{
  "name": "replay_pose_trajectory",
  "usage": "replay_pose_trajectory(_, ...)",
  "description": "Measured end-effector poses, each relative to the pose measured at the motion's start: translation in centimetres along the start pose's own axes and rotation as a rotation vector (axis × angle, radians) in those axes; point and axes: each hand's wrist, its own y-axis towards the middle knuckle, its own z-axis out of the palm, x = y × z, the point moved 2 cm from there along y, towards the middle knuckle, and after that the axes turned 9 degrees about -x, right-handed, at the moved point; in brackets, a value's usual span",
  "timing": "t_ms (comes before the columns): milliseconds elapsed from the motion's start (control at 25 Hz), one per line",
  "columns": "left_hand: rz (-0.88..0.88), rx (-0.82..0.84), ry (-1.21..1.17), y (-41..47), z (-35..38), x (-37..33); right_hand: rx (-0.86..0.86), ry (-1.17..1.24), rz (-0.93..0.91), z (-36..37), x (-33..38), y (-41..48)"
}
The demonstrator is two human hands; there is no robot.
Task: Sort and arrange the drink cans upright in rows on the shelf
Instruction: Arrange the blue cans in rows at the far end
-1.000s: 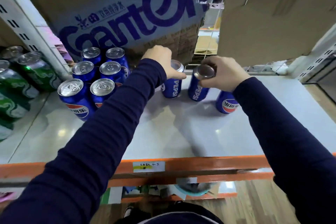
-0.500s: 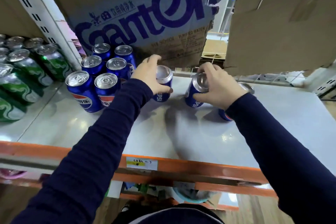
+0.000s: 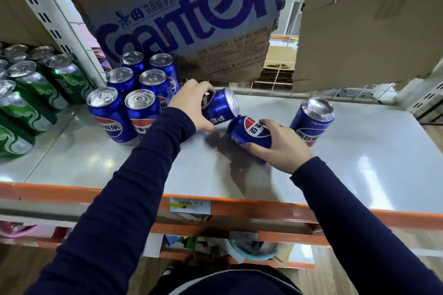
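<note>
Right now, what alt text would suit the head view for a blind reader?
The left hand grips a tilted blue can and the right hand a second tilted can over the grey shelf. Six blue cans stand upright in rows at left; a lone can stands at right.

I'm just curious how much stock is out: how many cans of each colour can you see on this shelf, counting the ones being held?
Blue cans: 9 (6 in the block, 1 in the left hand, 1 in the right hand, 1 standing alone)
Green cans: at least 6; the picture's edge cuts off more
Total: at least 15
</note>
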Motion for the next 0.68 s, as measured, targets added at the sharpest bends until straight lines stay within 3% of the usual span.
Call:
replay_pose_trajectory(200, 0.266, 0.105, 0.348, -0.1, -2.7, -1.3, -0.161, 0.21, 0.195, 0.2, -0.5, -0.5)
replay_pose_trajectory(360, 0.428, 0.288, 0.453, 0.7, -2.2, -3.0, -0.237, 0.514, 0.169, 0.7, -0.6, -0.6)
replay_pose_trajectory(520, 0.379, 0.262, 0.102, 0.7, -2.0, -3.0, -0.242, 0.606, 0.056, 2.3, -0.9, -0.3)
replay_pose_trajectory(680, 0.203, 0.155, 0.239, 0.5, -1.5, -2.9, -0.232, 0.776, 0.037, 3.5, -1.3, -0.6)
